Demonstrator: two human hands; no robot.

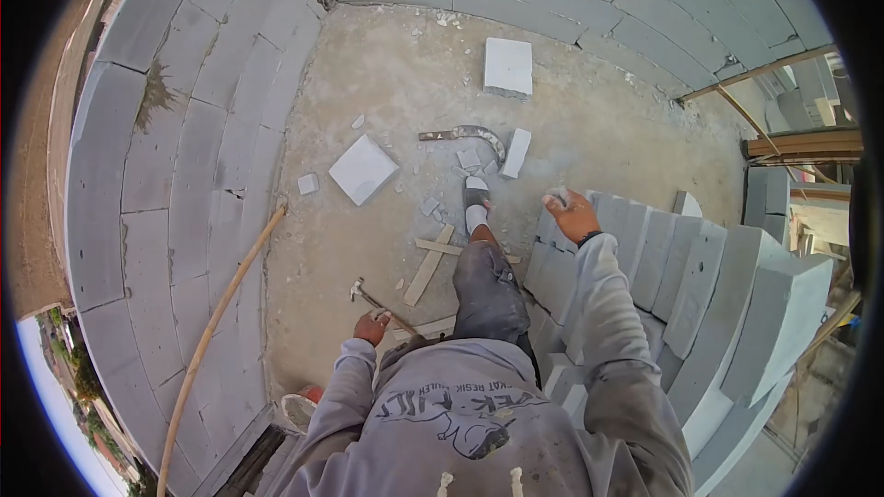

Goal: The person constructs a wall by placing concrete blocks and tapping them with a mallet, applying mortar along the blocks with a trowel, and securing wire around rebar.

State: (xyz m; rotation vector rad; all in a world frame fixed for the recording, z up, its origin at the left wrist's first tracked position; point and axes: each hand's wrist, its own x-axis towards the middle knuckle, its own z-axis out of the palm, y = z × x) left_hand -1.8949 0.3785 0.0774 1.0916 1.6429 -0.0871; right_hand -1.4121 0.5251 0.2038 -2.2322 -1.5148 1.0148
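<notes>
The left hand (372, 327) lies at the handle of a hammer (358, 290), its fingers bent; whether they close round the wood or only rest against it, I cannot tell. The hammer's head points forward, just beyond that hand. The right hand (573, 214) is raised beside the stack of blocks (695, 276), fingers curled inward; something pale shows at the fingertips, but dust or a fragment, I cannot tell.

For good control, I'd judge, the hammer wants a full wrap low on the handle, its head clear of the leg, and the right fingers kept out of the swing and off crumbly block edges.

Counted: one hammer; one curved tool (474, 132), forward and left of the right hand; four larger loose pieces on the floor, namely a far block (508, 64), a square block (364, 168), a narrow piece (516, 154) and a small cube (308, 184), all ahead of the left hand; two crossed slats (428, 274), just ahead and right of it; one pole (219, 317), to its left. The stacked blocks overlap too much to count.
</notes>
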